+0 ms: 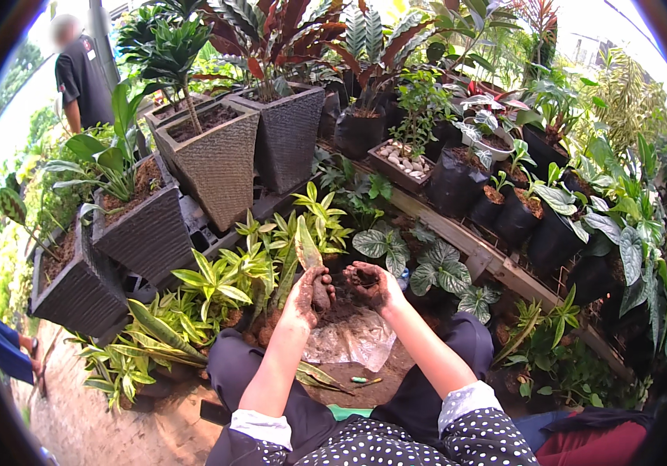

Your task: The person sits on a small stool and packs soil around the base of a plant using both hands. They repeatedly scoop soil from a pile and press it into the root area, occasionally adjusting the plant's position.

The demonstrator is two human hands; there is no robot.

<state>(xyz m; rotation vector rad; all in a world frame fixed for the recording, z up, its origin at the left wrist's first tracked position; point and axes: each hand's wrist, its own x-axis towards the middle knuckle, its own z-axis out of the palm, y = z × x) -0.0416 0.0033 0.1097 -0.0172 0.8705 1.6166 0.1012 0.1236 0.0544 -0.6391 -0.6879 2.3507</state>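
Polka-dot shirt point(372, 444) nearest, dark soil point(353, 312) beyond.
Right hand point(374, 287) cups open; left hand point(311, 297) curls, grip unclear; soil lies just below, between them, on clear plastic point(357, 346).

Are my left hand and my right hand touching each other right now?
Apart. The head view shows it: a narrow gap runs between the soil-smeared fingers of your left hand and those of your right hand.

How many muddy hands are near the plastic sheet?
2: the person's left hand, just below a pointed, upright leaf, and their right hand, cupped across from it. Both are near the clear plastic sheet. Some fingers are partly hidden.
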